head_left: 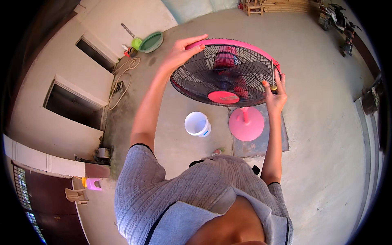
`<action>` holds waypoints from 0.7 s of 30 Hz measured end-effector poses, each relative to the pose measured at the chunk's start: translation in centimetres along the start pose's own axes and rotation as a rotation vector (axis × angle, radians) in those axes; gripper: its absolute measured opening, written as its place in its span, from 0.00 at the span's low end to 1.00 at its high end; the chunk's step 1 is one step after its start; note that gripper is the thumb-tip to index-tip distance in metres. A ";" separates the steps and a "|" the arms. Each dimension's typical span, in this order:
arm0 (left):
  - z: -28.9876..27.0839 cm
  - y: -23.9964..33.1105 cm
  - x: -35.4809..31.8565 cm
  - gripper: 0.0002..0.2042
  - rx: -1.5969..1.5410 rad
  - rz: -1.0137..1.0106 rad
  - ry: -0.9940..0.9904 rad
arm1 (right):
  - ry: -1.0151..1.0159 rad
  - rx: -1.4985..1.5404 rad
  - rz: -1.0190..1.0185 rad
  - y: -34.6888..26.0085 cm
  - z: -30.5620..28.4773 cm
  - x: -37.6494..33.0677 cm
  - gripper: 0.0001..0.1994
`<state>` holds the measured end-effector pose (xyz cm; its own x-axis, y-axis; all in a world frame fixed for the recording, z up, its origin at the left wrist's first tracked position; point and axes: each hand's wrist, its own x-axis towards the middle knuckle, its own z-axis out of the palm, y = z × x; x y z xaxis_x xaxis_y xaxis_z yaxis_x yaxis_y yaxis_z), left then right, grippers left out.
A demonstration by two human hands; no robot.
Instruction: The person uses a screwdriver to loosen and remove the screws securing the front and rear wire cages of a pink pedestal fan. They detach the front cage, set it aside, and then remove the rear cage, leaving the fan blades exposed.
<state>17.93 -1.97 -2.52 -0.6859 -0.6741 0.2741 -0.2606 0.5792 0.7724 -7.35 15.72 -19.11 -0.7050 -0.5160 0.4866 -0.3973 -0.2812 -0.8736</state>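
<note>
Both hands (181, 51) (274, 96) on fan (224, 75), concrete floor (322, 134)

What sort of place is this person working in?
Most likely an outdoor concrete yard beside a house. A hose lies coiled on the bare concrete floor by the wall, a green basin sits nearby, and motorbikes are parked at the far edge.

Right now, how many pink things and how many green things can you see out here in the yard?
Pink: 3 - round pink-rimmed fan cage, round pink fan base, small pink plastic stool
Green: 2 - round green plastic basin, small bright green scoop
Total: 5
</note>
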 end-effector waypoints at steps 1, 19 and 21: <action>0.0 -0.1 0.1 0.22 -0.019 -0.027 -0.014 | 0.002 0.027 0.025 -0.2 0.0 -0.1 0.27; 0.0 -2.1 -0.3 0.15 -0.308 0.113 0.047 | -0.027 -0.083 -0.174 4.5 -0.9 0.4 0.28; 0.0 -2.5 -0.4 0.15 -0.312 0.114 0.065 | -0.011 -0.130 -0.197 4.3 -0.5 0.3 0.29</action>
<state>18.87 -3.17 -4.51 -0.6509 -0.6471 0.3970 0.0429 0.4907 0.8703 -9.57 14.72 -22.72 -0.6000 -0.4705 0.6470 -0.5993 -0.2713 -0.7531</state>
